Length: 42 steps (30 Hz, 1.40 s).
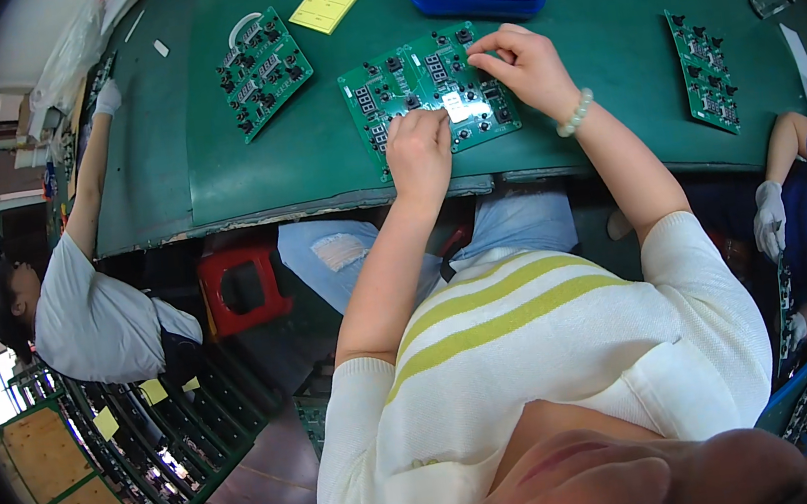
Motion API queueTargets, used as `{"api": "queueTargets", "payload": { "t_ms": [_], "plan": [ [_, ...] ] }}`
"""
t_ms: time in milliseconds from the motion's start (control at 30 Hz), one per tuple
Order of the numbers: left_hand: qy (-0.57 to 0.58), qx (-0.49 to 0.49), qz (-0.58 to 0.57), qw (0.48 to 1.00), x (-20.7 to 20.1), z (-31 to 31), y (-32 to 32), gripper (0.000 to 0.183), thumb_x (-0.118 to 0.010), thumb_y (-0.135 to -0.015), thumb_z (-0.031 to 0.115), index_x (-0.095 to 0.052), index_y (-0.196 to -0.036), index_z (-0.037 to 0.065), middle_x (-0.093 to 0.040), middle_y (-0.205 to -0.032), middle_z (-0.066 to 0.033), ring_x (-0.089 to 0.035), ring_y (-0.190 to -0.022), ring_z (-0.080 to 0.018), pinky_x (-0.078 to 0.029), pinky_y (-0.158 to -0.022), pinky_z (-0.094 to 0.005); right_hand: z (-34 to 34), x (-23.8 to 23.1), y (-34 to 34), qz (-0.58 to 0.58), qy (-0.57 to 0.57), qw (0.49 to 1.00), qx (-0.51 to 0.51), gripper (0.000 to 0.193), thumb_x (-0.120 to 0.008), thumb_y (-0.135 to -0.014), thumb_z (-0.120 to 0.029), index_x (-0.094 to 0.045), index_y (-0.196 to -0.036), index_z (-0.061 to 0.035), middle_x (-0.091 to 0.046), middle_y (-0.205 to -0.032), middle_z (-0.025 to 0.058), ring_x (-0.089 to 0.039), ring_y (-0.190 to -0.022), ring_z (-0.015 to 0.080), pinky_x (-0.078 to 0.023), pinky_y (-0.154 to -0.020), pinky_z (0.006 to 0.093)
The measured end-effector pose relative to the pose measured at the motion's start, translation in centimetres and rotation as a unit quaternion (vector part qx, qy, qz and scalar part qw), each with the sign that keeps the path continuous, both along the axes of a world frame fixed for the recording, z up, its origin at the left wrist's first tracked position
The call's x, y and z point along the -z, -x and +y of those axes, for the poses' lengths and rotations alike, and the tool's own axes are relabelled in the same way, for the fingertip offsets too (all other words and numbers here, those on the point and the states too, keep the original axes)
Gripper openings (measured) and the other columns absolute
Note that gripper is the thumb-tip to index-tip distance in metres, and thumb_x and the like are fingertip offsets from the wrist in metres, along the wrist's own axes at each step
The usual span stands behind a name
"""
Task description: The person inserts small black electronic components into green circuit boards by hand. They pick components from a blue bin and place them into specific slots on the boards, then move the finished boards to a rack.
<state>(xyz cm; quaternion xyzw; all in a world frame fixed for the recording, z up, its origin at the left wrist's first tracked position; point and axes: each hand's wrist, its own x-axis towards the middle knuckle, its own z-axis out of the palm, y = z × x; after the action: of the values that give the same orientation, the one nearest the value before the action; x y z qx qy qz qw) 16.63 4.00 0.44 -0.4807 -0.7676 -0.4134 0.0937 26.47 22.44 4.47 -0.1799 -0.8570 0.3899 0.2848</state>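
Observation:
A green circuit board [427,98] with black knobs and white digit displays lies on the table in front of me. My left hand [420,152] rests on its lower middle, the fingers bent and pressed together; whatever lies under the fingertips is hidden. At the board's upper right edge, my right hand [527,66] has thumb and forefinger brought close together in a pinch, beside a black knob. Anything between those fingertips is too small to make out. A pale bead bracelet [576,114] circles my right wrist.
Behind the board stands a blue bin [481,11] full of small black parts. Another circuit board [263,73] and a yellow paper slip [327,4] lie left, a further board [703,72] right. Gloved co-workers flank me; a red stool [245,290] stands left.

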Motion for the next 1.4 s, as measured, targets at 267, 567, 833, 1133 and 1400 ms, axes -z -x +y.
{"api": "queueTargets", "payload": {
  "t_ms": [267,567,833,1133,1400],
  "plan": [
    [0.022,0.016,-0.026,0.999,-0.2,-0.5,0.5,0.007,-0.072,-0.079,0.004,-0.072,-0.086,0.003,-0.064,-0.084,-0.0104,-0.061,-0.082,-0.0301,-0.050,-0.073,-0.0399,-0.5,1.9,3.6,-0.106,-0.093,0.990,0.008,0.016,-0.068,-0.085,-0.026,-0.074,-0.091,-0.0118,-0.064,-0.085,0.0068,-0.064,-0.078,0.0273,-0.051,-0.069,0.0393],
    [0.043,0.013,-0.018,0.999,0.0,-0.3,0.6,0.007,-0.072,-0.078,0.006,-0.072,-0.085,0.005,-0.064,-0.082,-0.0089,-0.060,-0.080,-0.0300,-0.050,-0.071,-0.0399,-0.9,1.9,4.4,-0.109,-0.084,0.990,0.031,0.017,-0.067,-0.086,-0.024,-0.075,-0.091,-0.0103,-0.060,-0.078,0.0082,-0.062,-0.071,0.0278,-0.048,-0.064,0.0409],
    [-0.065,0.017,0.052,0.996,1.6,-0.8,0.2,0.019,-0.070,-0.075,0.001,-0.070,-0.092,0.007,-0.059,-0.082,-0.0047,-0.056,-0.077,-0.0246,-0.047,-0.069,-0.0363,-0.9,1.1,5.1,-0.142,-0.130,0.981,0.030,0.017,-0.066,-0.081,-0.022,-0.075,-0.088,-0.0088,-0.067,-0.085,0.0102,-0.066,-0.078,0.0303,-0.053,-0.070,0.0415],
    [-0.064,0.019,0.066,0.996,1.8,-1.1,0.1,0.021,-0.073,-0.074,-0.001,-0.069,-0.095,0.004,-0.061,-0.087,-0.0073,-0.057,-0.080,-0.0256,-0.047,-0.070,-0.0365,-1.0,0.9,4.9,-0.138,-0.172,0.975,0.038,0.015,-0.066,-0.080,-0.020,-0.073,-0.083,-0.0066,-0.067,-0.086,0.0120,-0.066,-0.077,0.0320,-0.053,-0.070,0.0430],
    [-0.059,0.023,0.065,0.996,1.9,-1.1,0.1,0.023,-0.072,-0.074,-0.001,-0.068,-0.097,0.004,-0.061,-0.088,-0.0075,-0.056,-0.080,-0.0259,-0.047,-0.070,-0.0368,-1.5,0.2,5.6,-0.198,-0.244,0.949,0.039,0.014,-0.066,-0.078,-0.017,-0.071,-0.074,-0.0052,-0.066,-0.084,0.0134,-0.067,-0.076,0.0321,-0.054,-0.069,0.0440]
  ]
}}
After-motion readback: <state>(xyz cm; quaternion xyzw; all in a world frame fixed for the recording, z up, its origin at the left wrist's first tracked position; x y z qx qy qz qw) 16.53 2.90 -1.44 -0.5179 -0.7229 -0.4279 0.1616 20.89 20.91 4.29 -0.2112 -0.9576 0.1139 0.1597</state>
